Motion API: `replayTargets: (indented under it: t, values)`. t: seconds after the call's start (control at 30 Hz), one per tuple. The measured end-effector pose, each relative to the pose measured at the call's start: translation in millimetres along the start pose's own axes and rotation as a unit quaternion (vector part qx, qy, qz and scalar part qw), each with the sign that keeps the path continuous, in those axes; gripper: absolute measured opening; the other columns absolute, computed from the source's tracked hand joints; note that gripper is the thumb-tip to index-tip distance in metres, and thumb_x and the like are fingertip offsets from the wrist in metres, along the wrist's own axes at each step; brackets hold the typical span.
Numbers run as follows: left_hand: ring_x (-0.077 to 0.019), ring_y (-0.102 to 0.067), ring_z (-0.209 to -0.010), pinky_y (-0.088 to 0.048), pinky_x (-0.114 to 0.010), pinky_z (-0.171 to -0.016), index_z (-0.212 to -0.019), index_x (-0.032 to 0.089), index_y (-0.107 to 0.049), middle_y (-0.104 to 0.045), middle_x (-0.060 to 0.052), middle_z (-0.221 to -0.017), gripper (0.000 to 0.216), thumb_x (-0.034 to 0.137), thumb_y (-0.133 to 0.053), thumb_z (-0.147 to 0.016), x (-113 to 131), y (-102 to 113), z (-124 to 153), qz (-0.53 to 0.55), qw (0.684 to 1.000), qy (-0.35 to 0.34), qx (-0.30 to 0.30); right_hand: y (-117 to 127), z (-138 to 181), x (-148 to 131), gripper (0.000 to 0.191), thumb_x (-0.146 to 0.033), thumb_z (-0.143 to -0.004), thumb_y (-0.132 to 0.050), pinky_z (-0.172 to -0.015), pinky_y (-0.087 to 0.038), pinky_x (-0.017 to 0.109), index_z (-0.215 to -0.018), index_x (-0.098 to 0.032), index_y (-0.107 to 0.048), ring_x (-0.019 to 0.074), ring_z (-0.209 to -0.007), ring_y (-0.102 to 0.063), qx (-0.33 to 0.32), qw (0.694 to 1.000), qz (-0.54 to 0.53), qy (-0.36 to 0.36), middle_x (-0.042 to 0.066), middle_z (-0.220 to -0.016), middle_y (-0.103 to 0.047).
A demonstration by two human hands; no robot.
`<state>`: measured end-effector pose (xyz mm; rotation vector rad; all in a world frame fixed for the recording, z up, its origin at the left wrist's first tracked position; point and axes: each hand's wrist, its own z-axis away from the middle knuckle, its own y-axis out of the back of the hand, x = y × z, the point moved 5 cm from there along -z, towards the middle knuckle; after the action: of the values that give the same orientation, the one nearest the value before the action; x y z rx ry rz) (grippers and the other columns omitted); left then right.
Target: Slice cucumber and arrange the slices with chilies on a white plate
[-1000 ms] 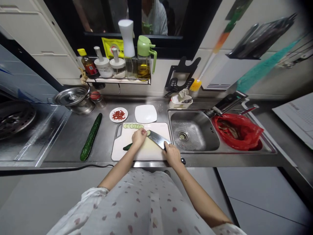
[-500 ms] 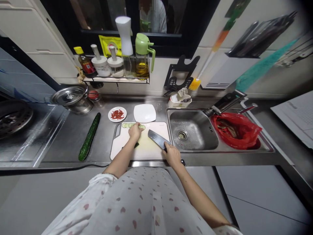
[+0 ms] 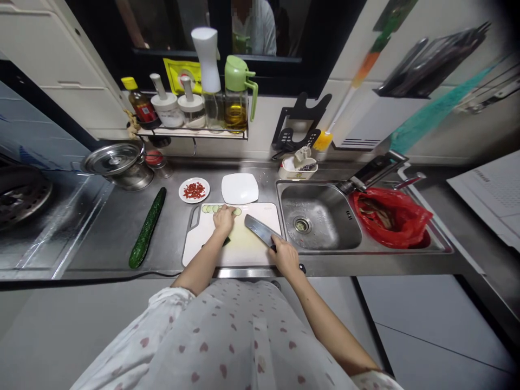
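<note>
Nearest us, a black cable (image 3: 142, 275) runs along the worktop (image 3: 101, 233)'s front edge, left of the cutting board (image 3: 249, 256), which sits right by that same edge. Our right hand (image 3: 287, 256) is wrapped around the handle of the knife (image 3: 260, 228), blade over the board's right half. A dark green cucumber piece (image 3: 226, 241) lies on the left half, mostly blocked from view by our left forearm (image 3: 202, 264). Past it, our left hand (image 3: 223, 219) is down at the cucumber slices (image 3: 209, 208) along the board's far edge, covering part of the row; can't tell if we're pinching one. Left of the board there's a whole cucumber (image 3: 148, 227), and to its right the sink (image 3: 325, 219), then a red bag (image 3: 390, 225). Just behind the board's far edge we've got a small plate (image 3: 182, 195) of red bits (image 3: 194, 190) and a squarish white plate (image 3: 240, 188). Near the worktop's back edge: a lidded pot (image 3: 117, 162) and a jar (image 3: 161, 167), with a shelf (image 3: 195, 132) of bottles above.
</note>
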<state>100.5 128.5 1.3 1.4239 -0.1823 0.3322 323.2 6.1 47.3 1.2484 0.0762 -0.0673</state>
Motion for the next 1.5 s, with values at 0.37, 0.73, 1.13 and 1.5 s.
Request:
replayTargets:
  t: [0.37,0.73,1.13,1.5]
  values:
    - [-0.0251,-0.056,-0.108,-0.042,-0.036,-0.091,-0.11,0.03,-0.065,-0.061,-0.006,-0.115,0.03,0.04,-0.059,-0.083,-6,14,24,0.069,0.995,0.072,-0.018,5,-4,-3,0.048,-0.027,-0.088,-0.049,-0.082,-0.041,0.027,-0.136,-0.022,-0.049,0.0209,-0.102,-0.061,-0.003,1.0,-0.03,-0.002,0.009,-0.116,-0.066]
    - [-0.0303,-0.045,-0.119,-0.035,-0.042,-0.097,-0.126,0.03,-0.046,-0.053,-0.009,-0.125,0.068,0.049,-0.072,-0.067,-41,22,110,0.051,0.995,0.069,-0.052,2,-13,-10,0.048,-0.033,-0.089,-0.046,-0.081,-0.042,0.027,-0.136,-0.021,-0.051,0.0214,-0.102,-0.062,-0.014,0.998,-0.067,-0.004,0.008,-0.116,-0.067]
    - [-0.0284,-0.049,-0.118,-0.04,-0.04,-0.094,-0.121,0.031,-0.051,-0.056,-0.007,-0.123,0.045,0.038,-0.064,-0.078,-87,34,100,0.082,0.985,0.152,0.005,2,-13,-13,0.044,-0.032,-0.089,-0.047,-0.08,-0.042,0.027,-0.132,-0.022,-0.054,0.0214,-0.101,-0.063,-0.009,0.997,-0.076,-0.002,0.007,-0.114,-0.068]
    - [-0.0307,-0.046,-0.122,-0.035,-0.051,-0.099,-0.122,0.029,-0.048,-0.052,-0.01,-0.13,0.044,0.032,-0.062,-0.081,-153,59,50,0.082,0.909,0.376,0.159,-1,-18,-2,0.047,-0.038,-0.09,-0.046,-0.079,-0.043,0.027,-0.134,-0.025,-0.054,0.0229,-0.1,-0.064,-0.011,0.995,-0.097,-0.037,0.008,-0.108,-0.071]
